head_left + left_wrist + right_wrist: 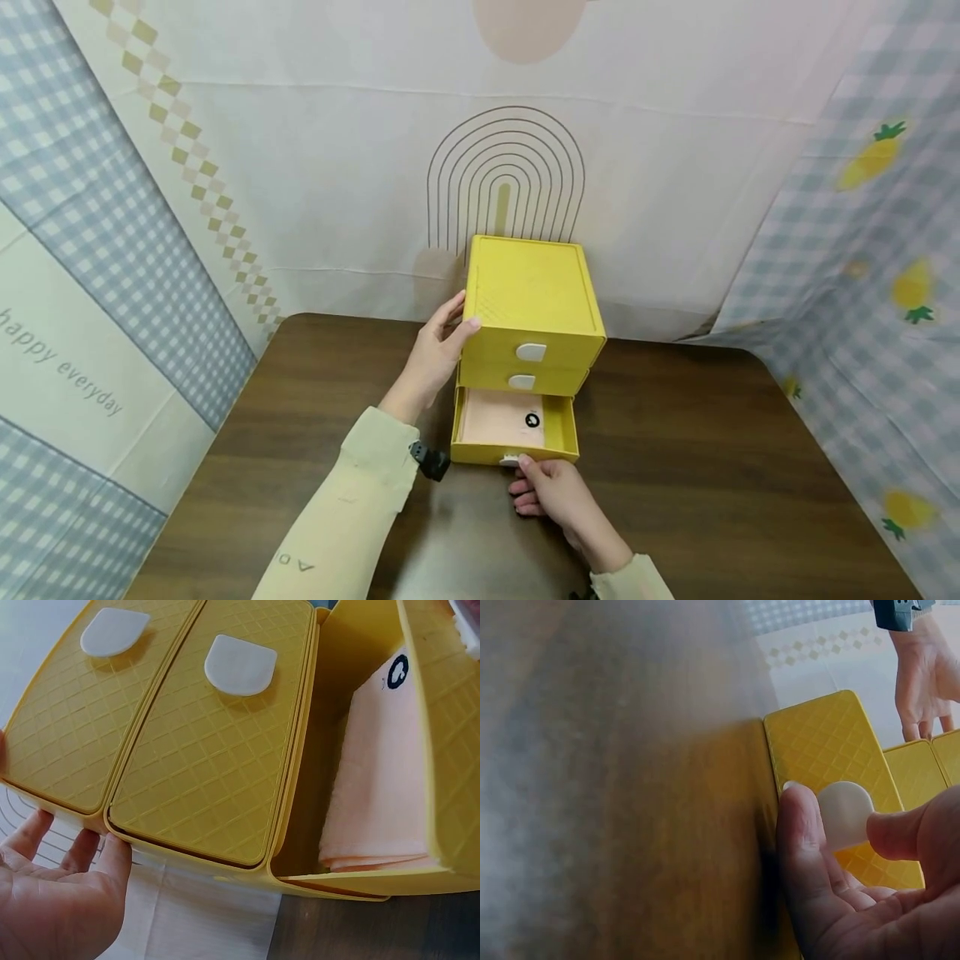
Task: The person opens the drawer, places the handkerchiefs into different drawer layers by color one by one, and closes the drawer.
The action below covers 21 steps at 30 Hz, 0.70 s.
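A yellow three-drawer box (pixel 532 283) stands on the table, its bottom drawer (pixel 472 453) pulled out. Folded pale pink cloth (pixel 495 418) with a round black-and-white mark lies in that drawer, toward its left side. My left hand (pixel 431 360) rests against the box's left side, thumb at the upper front corner and fingers along the side wall. Low at the front, my right hand (pixel 561 498) pinches the white handle (pixel 845 813) of the bottom drawer between thumb and forefinger. Both upper drawers are closed, each with a white handle (pixel 241 666).
The dark wooden table (pixel 690 433) spreads out on both sides of the box. Right behind it hangs a pale cloth backdrop (pixel 337 183) with an arch print. Checked cloths hang at left and right. A small black device (pixel 430 461) is strapped to the left wrist.
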Each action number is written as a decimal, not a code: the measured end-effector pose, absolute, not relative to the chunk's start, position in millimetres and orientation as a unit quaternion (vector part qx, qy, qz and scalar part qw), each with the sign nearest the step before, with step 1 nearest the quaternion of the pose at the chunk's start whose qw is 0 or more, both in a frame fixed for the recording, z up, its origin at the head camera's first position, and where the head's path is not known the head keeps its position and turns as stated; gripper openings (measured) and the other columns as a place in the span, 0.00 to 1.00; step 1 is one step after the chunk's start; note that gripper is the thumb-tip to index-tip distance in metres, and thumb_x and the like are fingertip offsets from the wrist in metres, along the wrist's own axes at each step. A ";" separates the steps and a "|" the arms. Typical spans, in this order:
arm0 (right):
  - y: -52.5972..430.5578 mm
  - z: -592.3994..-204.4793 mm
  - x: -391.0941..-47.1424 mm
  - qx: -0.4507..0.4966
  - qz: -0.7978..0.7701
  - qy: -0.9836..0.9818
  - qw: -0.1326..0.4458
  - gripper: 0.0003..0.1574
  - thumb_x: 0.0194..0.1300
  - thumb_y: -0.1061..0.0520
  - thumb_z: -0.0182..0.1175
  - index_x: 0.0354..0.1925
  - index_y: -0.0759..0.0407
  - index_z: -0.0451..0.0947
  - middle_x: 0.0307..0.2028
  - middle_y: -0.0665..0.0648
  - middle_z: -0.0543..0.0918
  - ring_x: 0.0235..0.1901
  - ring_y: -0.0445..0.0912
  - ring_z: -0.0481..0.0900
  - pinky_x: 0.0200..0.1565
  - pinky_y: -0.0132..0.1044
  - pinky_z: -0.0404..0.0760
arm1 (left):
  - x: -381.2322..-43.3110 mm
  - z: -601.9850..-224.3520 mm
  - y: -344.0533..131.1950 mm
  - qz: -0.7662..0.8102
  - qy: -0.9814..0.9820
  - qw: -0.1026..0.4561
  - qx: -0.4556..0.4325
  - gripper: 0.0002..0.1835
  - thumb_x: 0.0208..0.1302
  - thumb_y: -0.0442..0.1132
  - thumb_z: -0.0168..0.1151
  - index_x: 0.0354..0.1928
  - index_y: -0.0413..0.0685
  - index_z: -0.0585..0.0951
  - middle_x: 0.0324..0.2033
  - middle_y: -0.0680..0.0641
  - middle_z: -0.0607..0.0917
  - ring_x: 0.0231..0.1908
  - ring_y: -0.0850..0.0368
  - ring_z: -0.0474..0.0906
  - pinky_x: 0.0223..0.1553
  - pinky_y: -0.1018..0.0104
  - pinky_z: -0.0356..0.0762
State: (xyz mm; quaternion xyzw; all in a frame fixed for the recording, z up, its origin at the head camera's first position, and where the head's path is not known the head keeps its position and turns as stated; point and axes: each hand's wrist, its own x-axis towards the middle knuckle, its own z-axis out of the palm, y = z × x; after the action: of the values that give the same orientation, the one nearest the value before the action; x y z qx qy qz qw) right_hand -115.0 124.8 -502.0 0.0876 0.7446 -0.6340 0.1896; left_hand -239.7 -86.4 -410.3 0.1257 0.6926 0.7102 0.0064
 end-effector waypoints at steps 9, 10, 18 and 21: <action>127.4 -500.9 -124.7 0.090 -0.639 0.736 0.205 0.31 0.75 0.45 0.49 0.44 0.76 0.75 0.31 0.61 0.84 0.26 0.47 0.84 0.33 0.42 0.84 | -238.3 -405.9 -85.8 0.704 0.700 0.005 0.121 0.32 0.67 0.58 0.58 0.71 0.70 0.62 0.65 0.55 0.67 0.62 0.54 0.66 0.62 0.55 0.66; 128.1 -500.9 -126.0 0.089 -0.640 0.735 0.205 0.31 0.75 0.45 0.49 0.44 0.76 0.75 0.31 0.61 0.84 0.26 0.47 0.84 0.33 0.42 0.84 | -238.8 -405.5 -85.5 0.704 0.699 0.004 0.122 0.32 0.67 0.57 0.58 0.71 0.69 0.62 0.65 0.55 0.67 0.62 0.54 0.65 0.62 0.55 0.65; 134.1 -503.0 -133.6 0.091 -0.653 0.724 0.203 0.31 0.75 0.46 0.50 0.45 0.77 0.75 0.31 0.62 0.84 0.27 0.47 0.84 0.34 0.41 0.84 | -239.9 -406.4 -85.3 0.705 0.697 0.000 0.130 0.32 0.67 0.56 0.59 0.71 0.69 0.63 0.64 0.56 0.68 0.61 0.55 0.66 0.62 0.56 0.66; 134.6 -502.4 -135.6 0.092 -0.653 0.724 0.205 0.31 0.74 0.45 0.51 0.45 0.77 0.75 0.31 0.62 0.84 0.27 0.47 0.84 0.34 0.41 0.84 | -239.2 -407.6 -86.2 0.702 0.701 0.000 0.124 0.32 0.67 0.56 0.59 0.71 0.69 0.63 0.64 0.57 0.68 0.62 0.56 0.65 0.62 0.56 0.66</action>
State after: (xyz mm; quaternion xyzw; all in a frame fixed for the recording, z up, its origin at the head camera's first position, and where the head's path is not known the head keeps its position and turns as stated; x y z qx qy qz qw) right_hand -135.6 134.6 -502.4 0.0921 0.7236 -0.6527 0.2048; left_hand -239.2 -86.2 -407.6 0.1242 0.7011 0.7021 0.0003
